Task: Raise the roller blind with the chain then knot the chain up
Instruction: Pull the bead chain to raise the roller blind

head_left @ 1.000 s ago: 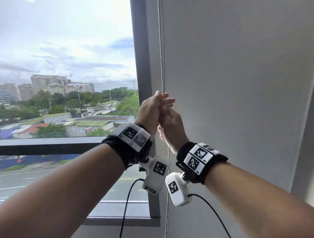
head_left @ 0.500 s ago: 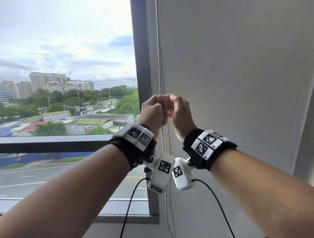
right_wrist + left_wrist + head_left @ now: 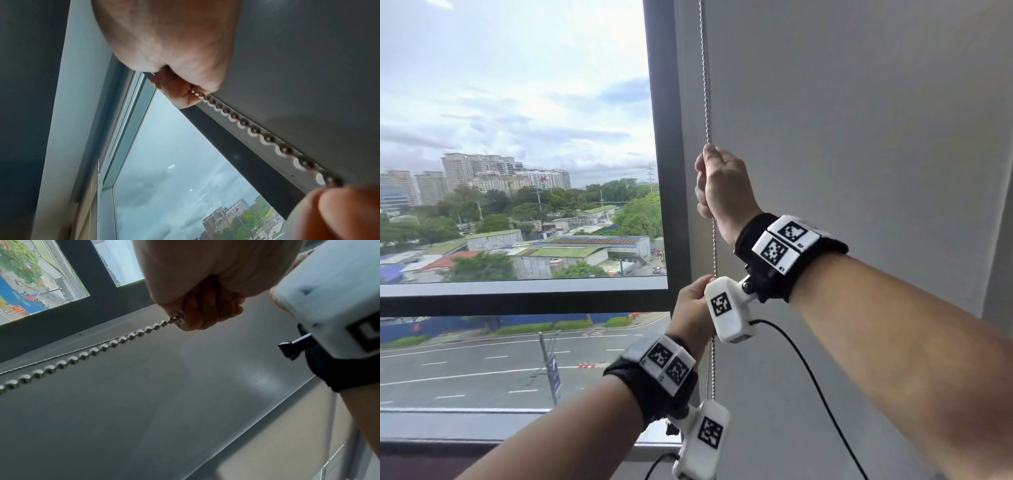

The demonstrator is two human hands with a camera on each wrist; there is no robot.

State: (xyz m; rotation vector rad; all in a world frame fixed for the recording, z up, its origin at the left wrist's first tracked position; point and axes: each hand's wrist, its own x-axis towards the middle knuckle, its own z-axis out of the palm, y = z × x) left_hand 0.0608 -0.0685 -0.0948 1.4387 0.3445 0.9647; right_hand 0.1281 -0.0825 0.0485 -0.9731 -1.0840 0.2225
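Note:
A metal bead chain (image 3: 704,85) hangs straight down beside the dark window post. My right hand (image 3: 719,185) grips it high up, fist closed round it. Lower down, my left hand (image 3: 693,308) grips the same chain, partly hidden behind the right wrist camera. The stretch between the two hands looks taut. In the left wrist view the chain (image 3: 92,352) leaves my closed left hand (image 3: 205,305) with a second strand beside it. From the right wrist, the chain (image 3: 252,129) runs from my right hand (image 3: 174,65) to the left hand's fingers (image 3: 339,211). The blind's roll is out of view.
The window pane (image 3: 517,137) on the left is uncovered, bounded by a dark frame post (image 3: 664,137) and a sill (image 3: 517,425). A flat grey surface (image 3: 859,171) fills the right; blind fabric or wall, I cannot tell. Black camera cables (image 3: 808,377) hang under my wrists.
Both hands were together on the chain at one height. The right hand has since gone up the chain and the left hand has come down, so they are now well apart.

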